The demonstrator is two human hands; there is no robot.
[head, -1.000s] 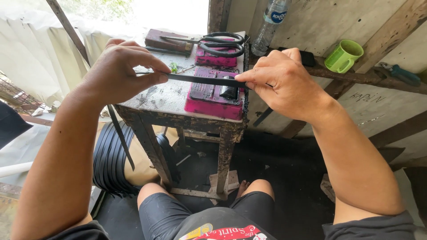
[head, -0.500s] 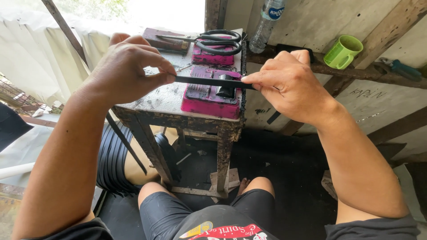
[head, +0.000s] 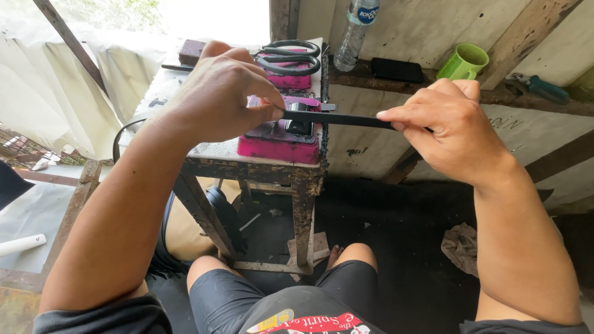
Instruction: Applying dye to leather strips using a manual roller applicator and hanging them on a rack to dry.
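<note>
Two hands hold one long, flat black strip (head: pixel 337 119) level above the small, worn wooden counter (head: pixel 247 150). The left hand (head: pixel 216 93) pinches one end of the strip between thumb and fingers. The right hand (head: pixel 448 127), at 3 o'clock from the left one, pinches the other end, so each grip is closed tight on the strip. The strip runs straight between them, from 9 o'clock to 3 o'clock.

Under the strip, one pink block-shaped tool (head: pixel 281 139) sits on the counter. At 12 o'clock from it lies one pair of big black-handled scissors (head: pixel 289 57). One dark brown block (head: pixel 192 51) rests at the counter's far left.

At 1 o'clock, a wooden ledge (head: pixel 427 93) on the wall carries one clear plastic bottle (head: pixel 357 31), one flat black phone (head: pixel 397 69) and one green cup (head: pixel 464 62). One tool with a teal handle (head: pixel 538 86) lies at 2 o'clock.
</note>
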